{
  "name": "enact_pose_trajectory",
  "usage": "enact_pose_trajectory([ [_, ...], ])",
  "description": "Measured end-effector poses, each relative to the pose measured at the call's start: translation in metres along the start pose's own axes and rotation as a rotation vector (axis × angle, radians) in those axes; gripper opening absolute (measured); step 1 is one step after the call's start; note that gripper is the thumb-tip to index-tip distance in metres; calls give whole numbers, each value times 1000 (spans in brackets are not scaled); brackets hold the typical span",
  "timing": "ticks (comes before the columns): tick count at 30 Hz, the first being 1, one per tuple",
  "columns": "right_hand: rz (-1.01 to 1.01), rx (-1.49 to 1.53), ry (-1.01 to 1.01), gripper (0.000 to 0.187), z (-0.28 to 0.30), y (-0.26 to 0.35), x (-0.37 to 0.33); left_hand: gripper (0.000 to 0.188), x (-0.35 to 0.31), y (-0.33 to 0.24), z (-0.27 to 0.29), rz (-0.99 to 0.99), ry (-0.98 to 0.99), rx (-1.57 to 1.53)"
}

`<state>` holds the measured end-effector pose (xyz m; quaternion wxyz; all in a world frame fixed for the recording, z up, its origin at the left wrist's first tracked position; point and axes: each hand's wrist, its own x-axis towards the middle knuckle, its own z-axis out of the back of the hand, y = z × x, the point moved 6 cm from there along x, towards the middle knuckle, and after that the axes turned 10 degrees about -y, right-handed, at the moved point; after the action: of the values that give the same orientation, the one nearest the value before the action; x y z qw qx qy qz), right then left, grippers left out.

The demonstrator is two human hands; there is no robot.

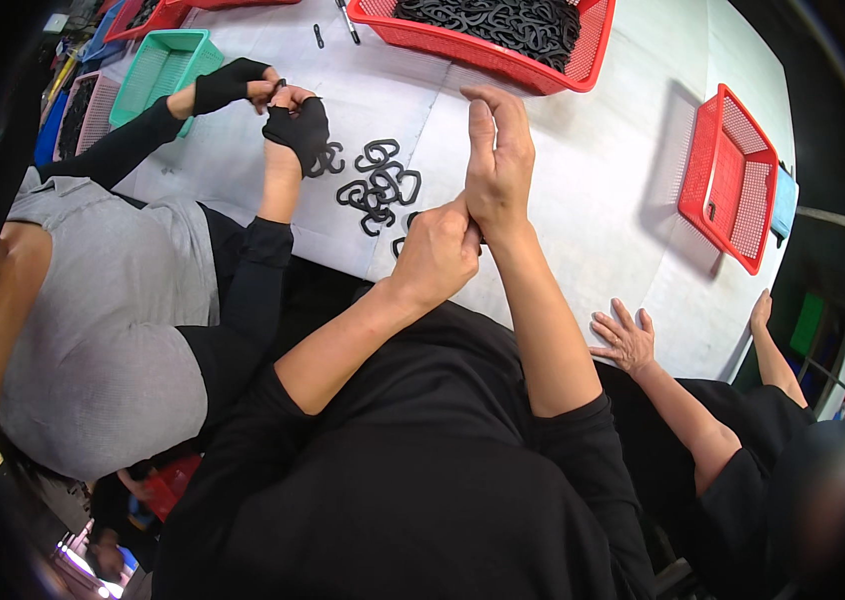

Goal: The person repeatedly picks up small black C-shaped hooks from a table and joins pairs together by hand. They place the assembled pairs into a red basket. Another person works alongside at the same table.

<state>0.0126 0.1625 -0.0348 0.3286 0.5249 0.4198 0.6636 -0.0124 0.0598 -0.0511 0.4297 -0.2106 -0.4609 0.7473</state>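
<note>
Black loops (384, 182) lie at mixed angles, eleven o'clock from the nearer left hand (433, 255), its grip clenched, contents hidden; right hand (501, 165) released.

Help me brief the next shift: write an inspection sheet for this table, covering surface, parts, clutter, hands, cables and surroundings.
Surface: pale tabletop, bearing loose parts and baskets.
Parts: black curved pieces lie loose, beyond and left of the left hand; more fill a red basket at the far side.
Clutter: pen and small dark piece, left of that basket.
Hands: left hand curled against the right hand near its wrist; anything held is hidden.
Cables: nothing seen.
Surroundings: gloved co-worker at left; another person's hand on the tabletop at right.
</note>
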Motion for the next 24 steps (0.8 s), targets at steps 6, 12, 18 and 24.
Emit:
enact_pose_trajectory([
  [6,114,-399,-48,14,21,-40,23,20,1,-16,5,-22,7,-161],
  [12,71,-282,15,31,58,-26,-12,27,17,7,17,493,89,-604],
  [18,314,-297,173,27,58,8,-42,30,24,20,9,683,112,-770],
  [24,-883,315,17,13,51,-32,-45,37,38,30,15,579,65,-561],
])
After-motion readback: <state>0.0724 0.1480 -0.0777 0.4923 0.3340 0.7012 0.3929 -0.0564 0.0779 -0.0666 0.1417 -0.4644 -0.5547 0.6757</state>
